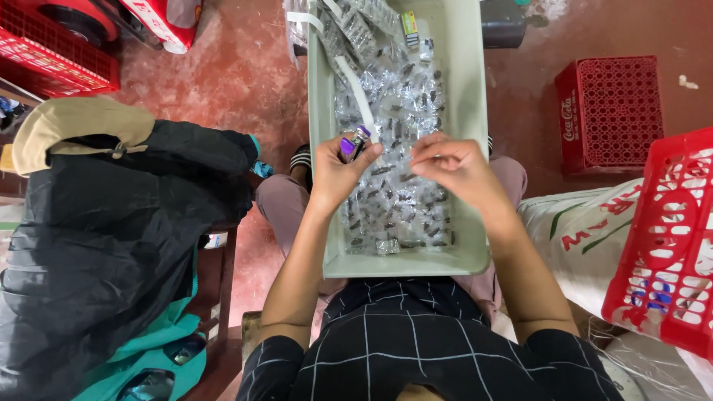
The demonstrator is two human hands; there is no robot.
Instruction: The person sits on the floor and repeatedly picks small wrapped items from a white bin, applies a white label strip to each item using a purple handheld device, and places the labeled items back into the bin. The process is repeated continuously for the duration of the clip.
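Tray [471, 148] rests on our lap, keeping packets [401, 111] reachable; left hand [336, 172] grips purple lighter [353, 143] (upright); right hand [454, 165] pinches, seemingly, a packet.

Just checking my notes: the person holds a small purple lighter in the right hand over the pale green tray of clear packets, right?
Not quite. The head view shows the purple lighter in the left hand, not the right hand; both are over the pale green tray of clear packets.
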